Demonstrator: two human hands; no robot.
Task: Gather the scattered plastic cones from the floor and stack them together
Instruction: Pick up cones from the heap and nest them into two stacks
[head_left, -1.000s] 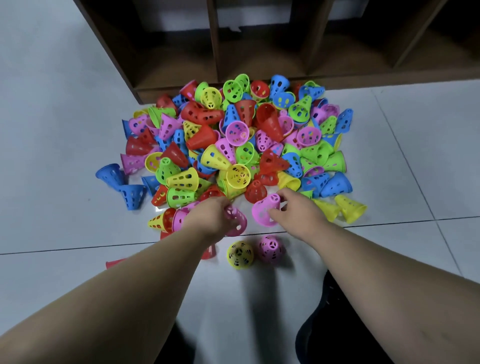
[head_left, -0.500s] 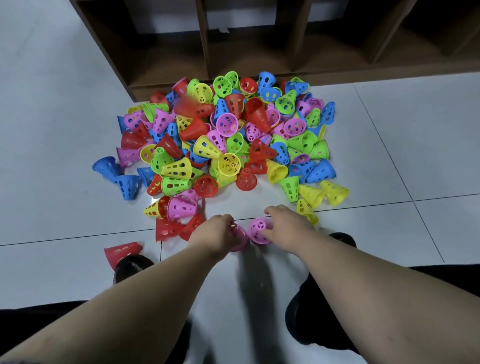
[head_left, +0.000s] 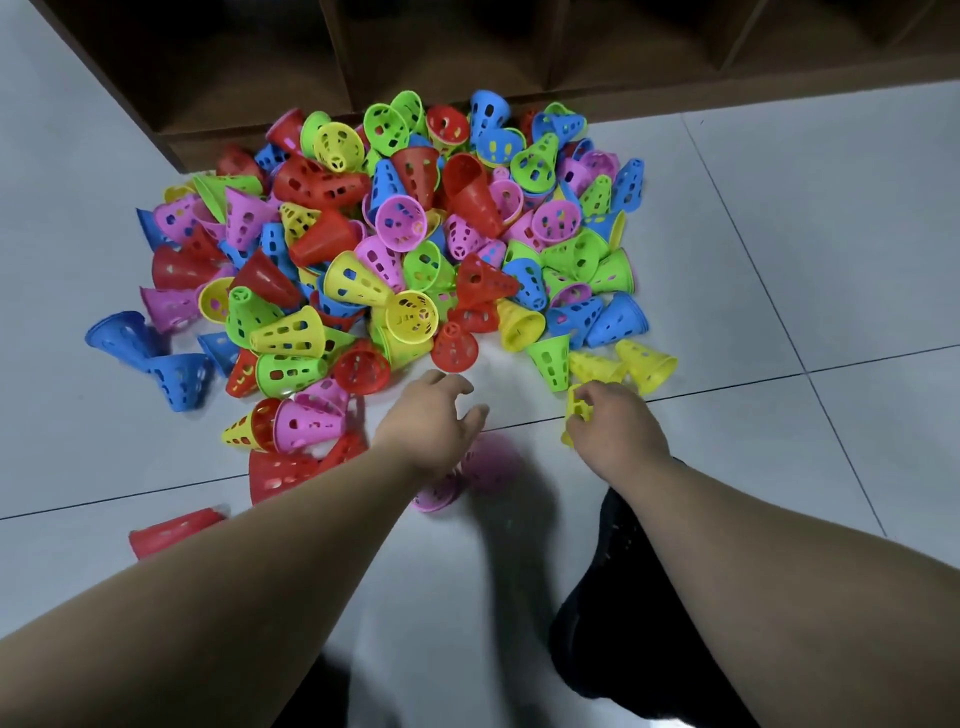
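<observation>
**Right hand on a yellow cone, left hand free above the pink ones**

Your right hand (head_left: 618, 434) is at about five o'clock from the pile of cones (head_left: 415, 249). Its fingers are curled round a yellow cone (head_left: 575, 408) at the pile's near edge, and the cone pokes out at ten o'clock from your knuckles. Whether it is off the floor (head_left: 831, 260) I cannot tell.

Your left hand (head_left: 431, 423) is at six o'clock from the pile, fingers spread and loose, gripping nothing. Just under it, toward its five o'clock, are pink cones (head_left: 493, 462). They are too blurred to show whether they are nested or whether your palm touches them.

The pile spreads over the white tiles in red, blue, green, yellow and pink, with most cones on their sides. Its far edge meets the foot of a dark wooden shelf unit (head_left: 467, 57) at twelve o'clock. At nine o'clock from the pile, two blue cones (head_left: 176, 376) lie slightly apart from the rest. A lone red cone (head_left: 171, 532) lies on its side at eight o'clock from your left hand, well apart from the pile. A black shoe (head_left: 618, 561) shows beneath your right forearm.
</observation>
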